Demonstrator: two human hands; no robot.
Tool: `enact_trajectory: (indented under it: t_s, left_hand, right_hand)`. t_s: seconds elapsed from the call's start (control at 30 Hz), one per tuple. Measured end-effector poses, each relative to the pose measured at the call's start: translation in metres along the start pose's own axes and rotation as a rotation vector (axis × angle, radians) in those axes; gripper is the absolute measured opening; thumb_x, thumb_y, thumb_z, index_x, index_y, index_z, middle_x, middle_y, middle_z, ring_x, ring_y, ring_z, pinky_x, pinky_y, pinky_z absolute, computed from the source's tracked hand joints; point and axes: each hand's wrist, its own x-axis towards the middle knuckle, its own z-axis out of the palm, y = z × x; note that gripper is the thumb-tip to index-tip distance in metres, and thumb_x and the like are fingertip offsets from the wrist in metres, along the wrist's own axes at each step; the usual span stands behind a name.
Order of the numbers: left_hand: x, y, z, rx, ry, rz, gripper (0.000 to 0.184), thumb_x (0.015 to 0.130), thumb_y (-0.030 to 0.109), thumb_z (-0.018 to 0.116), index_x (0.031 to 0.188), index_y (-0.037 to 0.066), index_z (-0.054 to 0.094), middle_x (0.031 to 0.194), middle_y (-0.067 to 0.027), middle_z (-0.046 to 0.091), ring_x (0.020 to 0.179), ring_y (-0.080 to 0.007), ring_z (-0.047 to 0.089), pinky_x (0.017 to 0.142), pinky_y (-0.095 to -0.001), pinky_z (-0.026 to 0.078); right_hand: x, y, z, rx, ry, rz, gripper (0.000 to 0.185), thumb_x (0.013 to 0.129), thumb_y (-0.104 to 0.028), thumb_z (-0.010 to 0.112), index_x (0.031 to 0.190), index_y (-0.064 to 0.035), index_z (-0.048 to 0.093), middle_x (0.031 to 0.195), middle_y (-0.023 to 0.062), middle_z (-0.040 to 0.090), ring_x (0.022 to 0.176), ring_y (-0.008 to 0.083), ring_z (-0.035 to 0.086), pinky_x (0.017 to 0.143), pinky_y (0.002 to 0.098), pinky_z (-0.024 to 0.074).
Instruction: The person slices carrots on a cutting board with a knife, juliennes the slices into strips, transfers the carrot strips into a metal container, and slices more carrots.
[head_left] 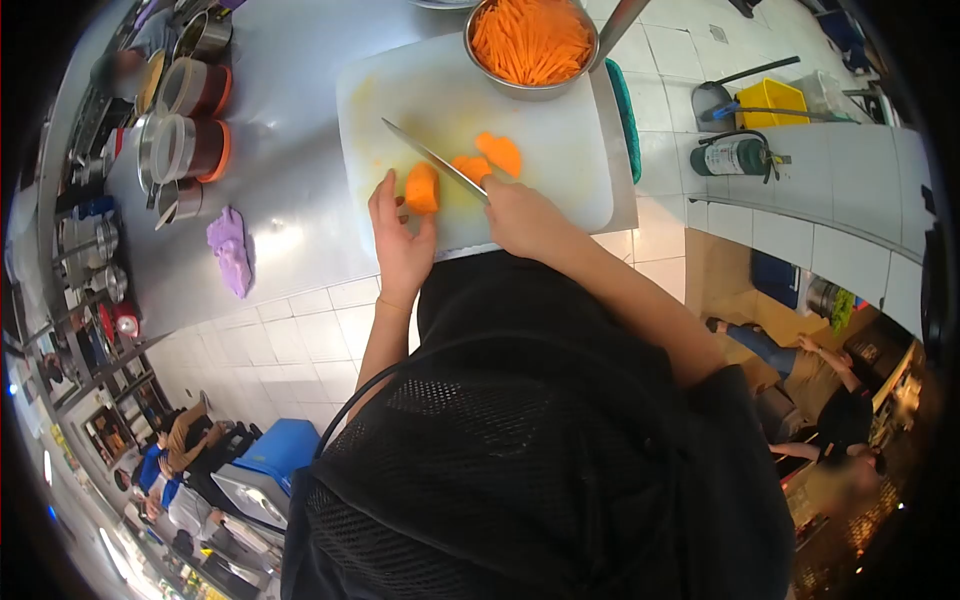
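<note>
My right hand is wrapped round the handle of a kitchen knife, its blade slanting up and left over the white cutting board. Just left of the blade stands a thick piece of carrot. Beside that piece is my left hand, fingers apart, the thumb close below it; whether it touches the carrot I cannot tell. Several carrot slices lie right of the blade, some partly hidden by the knife and my right hand. At the board's far edge a metal bowl holds a heap of carrot strips.
On the steel counter lie a purple cloth and, further left, tubs of dark red liquid. A fire extinguisher and yellow bucket stand right. Other people are at lower left and a person at lower right.
</note>
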Motion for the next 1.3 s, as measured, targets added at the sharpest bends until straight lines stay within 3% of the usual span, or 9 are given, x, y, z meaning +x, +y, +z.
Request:
enact_trajectory:
  t_s: [0.13,0.23,0.3,0.4,0.63,0.7,1.0,1.1,1.3]
  left_hand:
    - [-0.008,-0.001,0.005,0.047,-0.023,0.013,0.087,0.083,0.010,0.085,0.156,0.002,0.040,0.139,-0.0179,0.056,0.122,-0.0333,0.057,0.100,-0.0439,0.051]
    - [-0.011,-0.014,0.023,0.117,0.155,0.059,0.078,0.081,0.012,0.087,0.148,-0.001,0.048,0.131,-0.0179,0.059,0.117,-0.0332,0.059,0.098,-0.0436,0.051]
    - [0.000,-0.016,0.030,0.093,0.231,0.047,0.061,0.080,0.013,0.087,0.133,-0.001,0.058,0.119,-0.0163,0.063,0.110,-0.0337,0.060,0.097,-0.0444,0.050]
    - [0.014,-0.026,0.019,0.134,0.326,0.047,0.047,0.080,0.011,0.085,0.120,0.001,0.065,0.110,-0.0145,0.065,0.105,-0.0338,0.061,0.097,-0.0446,0.049]
    - [0.021,-0.040,-0.007,0.184,0.359,0.128,0.045,0.078,0.008,0.081,0.120,0.003,0.067,0.109,-0.0129,0.066,0.108,-0.0320,0.060,0.097,-0.0431,0.048]
    - [0.016,-0.042,-0.008,0.154,0.387,0.145,0.047,0.079,0.008,0.082,0.123,0.003,0.066,0.109,-0.0122,0.067,0.110,-0.0323,0.060,0.098,-0.0435,0.049]
    - [0.014,-0.048,-0.021,0.035,0.299,0.081,0.045,0.077,0.010,0.085,0.117,0.005,0.066,0.111,-0.0131,0.069,0.105,-0.0340,0.063,0.095,-0.0442,0.051]
    - [0.013,-0.055,-0.015,0.112,0.338,0.148,0.048,0.072,0.008,0.086,0.117,0.008,0.067,0.107,-0.0114,0.068,0.102,-0.0337,0.063,0.091,-0.0438,0.050]
    - [0.014,-0.058,-0.013,0.082,0.360,0.211,0.050,0.069,0.006,0.085,0.116,0.009,0.070,0.103,-0.0093,0.067,0.098,-0.0324,0.063,0.088,-0.0427,0.048]
  right_hand:
    - [-0.024,0.016,0.003,0.096,-0.017,-0.086,0.036,0.098,-0.015,0.066,0.127,0.0026,0.054,0.089,0.0254,0.069,0.088,0.0468,0.068,0.079,0.0531,0.0530]
    - [-0.032,0.026,0.019,0.249,0.152,-0.312,0.055,0.098,-0.020,0.070,0.146,-0.0018,0.049,0.084,0.0164,0.068,0.072,0.0334,0.069,0.071,0.0453,0.0554]
    - [-0.030,0.008,0.004,0.425,-0.085,0.014,0.068,0.097,-0.020,0.073,0.156,-0.0069,0.043,0.083,0.0104,0.066,0.062,0.0204,0.065,0.062,0.0372,0.0550]
    - [-0.020,-0.011,-0.004,0.538,-0.190,0.127,0.064,0.098,-0.018,0.073,0.154,-0.0058,0.045,0.081,0.0080,0.065,0.057,0.0128,0.061,0.055,0.0317,0.0517]
    - [0.001,-0.015,0.021,0.238,0.041,-0.116,0.058,0.102,-0.023,0.070,0.151,-0.0014,0.047,0.110,0.0196,0.071,0.091,0.0249,0.071,0.080,0.0368,0.0565]
    - [-0.003,-0.018,0.019,0.348,0.076,-0.089,0.057,0.104,-0.030,0.066,0.148,0.0017,0.049,0.116,0.0231,0.073,0.106,0.0365,0.073,0.096,0.0430,0.0542]
    - [-0.068,-0.068,-0.036,-0.092,-0.118,0.071,0.050,0.109,-0.038,0.056,0.157,-0.0237,0.051,0.097,0.0302,0.072,0.095,0.0482,0.070,0.087,0.0495,0.0534]
    - [-0.085,-0.062,-0.032,-0.226,-0.022,-0.126,0.051,0.108,-0.039,0.058,0.157,-0.0254,0.051,0.092,0.0287,0.072,0.090,0.0480,0.070,0.083,0.0520,0.0534]
    - [-0.097,-0.084,-0.026,-0.280,-0.047,0.016,0.052,0.107,-0.039,0.060,0.157,-0.0281,0.051,0.088,0.0261,0.072,0.084,0.0459,0.070,0.078,0.0523,0.0538]
